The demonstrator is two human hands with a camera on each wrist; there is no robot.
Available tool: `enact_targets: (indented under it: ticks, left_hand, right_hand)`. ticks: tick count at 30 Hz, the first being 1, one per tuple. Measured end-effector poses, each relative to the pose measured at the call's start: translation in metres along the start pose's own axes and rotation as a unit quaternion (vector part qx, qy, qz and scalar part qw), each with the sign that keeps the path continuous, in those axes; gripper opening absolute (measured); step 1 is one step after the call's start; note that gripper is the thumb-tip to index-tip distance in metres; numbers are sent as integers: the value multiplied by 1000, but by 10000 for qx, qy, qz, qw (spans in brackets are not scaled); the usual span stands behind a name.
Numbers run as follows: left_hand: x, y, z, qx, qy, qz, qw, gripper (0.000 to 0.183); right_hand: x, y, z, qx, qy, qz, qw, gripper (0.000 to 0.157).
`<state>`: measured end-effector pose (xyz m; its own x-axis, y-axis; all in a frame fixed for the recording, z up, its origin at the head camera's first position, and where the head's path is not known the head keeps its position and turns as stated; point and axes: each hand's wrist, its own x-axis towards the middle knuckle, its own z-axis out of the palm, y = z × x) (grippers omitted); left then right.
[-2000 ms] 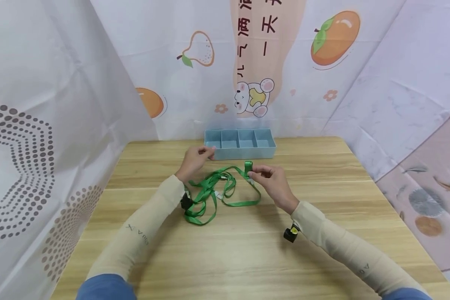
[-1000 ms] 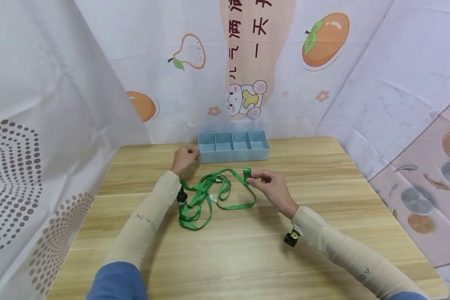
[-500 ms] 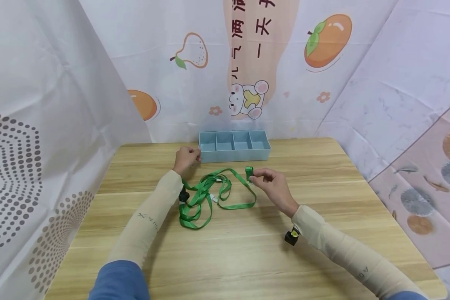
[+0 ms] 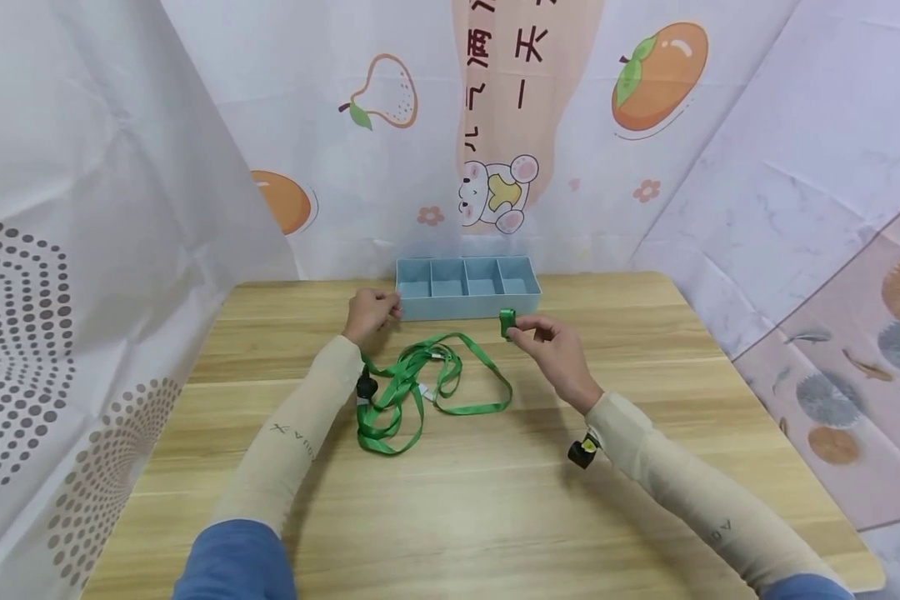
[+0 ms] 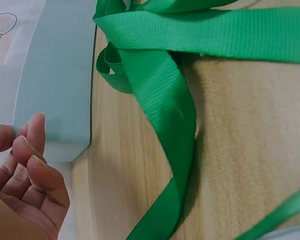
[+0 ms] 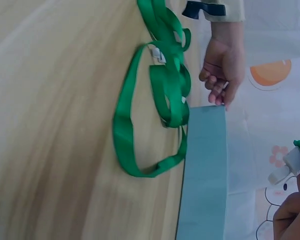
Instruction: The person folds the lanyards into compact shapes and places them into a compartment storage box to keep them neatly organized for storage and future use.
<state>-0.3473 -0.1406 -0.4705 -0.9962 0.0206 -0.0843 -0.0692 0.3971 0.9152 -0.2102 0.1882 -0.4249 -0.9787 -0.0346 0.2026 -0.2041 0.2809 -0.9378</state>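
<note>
At the back of the table stands a light blue box (image 4: 468, 308) with a row of open compartments. My left hand (image 4: 370, 314) pinches the left end of its rim, which shows closer in the left wrist view. Between finger and thumb, my right hand (image 4: 558, 354) holds up a small folded green ribbon strap (image 4: 507, 323), in front of the box's right part. A white plastic piece (image 6: 291, 162) hangs from that strap in the right wrist view. Several green lanyards (image 4: 401, 383) lie tangled on the table between my hands, with small white fittings among them.
The wooden table (image 4: 450, 517) runs back to a printed cloth (image 4: 307, 100) hanging behind the box. More cloth hangs on the left and right sides. A black wrist camera (image 4: 582, 452) sits under my right wrist.
My right hand has raised the green ribbon strap and moved it slightly right, away from the tangle. My left hand has come to the box's left end, and the head view has shifted a little.
</note>
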Motion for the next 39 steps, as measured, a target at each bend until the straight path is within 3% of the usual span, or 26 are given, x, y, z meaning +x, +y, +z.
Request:
enact_targets:
  ticks: [10,14,21,30,39]
  left_hand:
    - [4,4,0,-277,10,-222,9994,36]
    - [0,5,1,-459,-18,-75,9989,36]
    - [0,0,-2,-430,-103,-245,9987,34]
    - [3,-1,-5,-347,-141,-154,9992,36]
    - [4,-5,-8,-674,-160,-370,9969,33]
  right_hand:
    - [26,2,-4,38,216,-192,9996,24]
    - [37,6,-6,-65,327,-190,9993,26]
    - [51,9,-6,-402,397,-186,9982,28]
    - [76,14,-14,-911,638,-280,9934,28]
    - [88,20,-14,-1094,587,-78,9922,25]
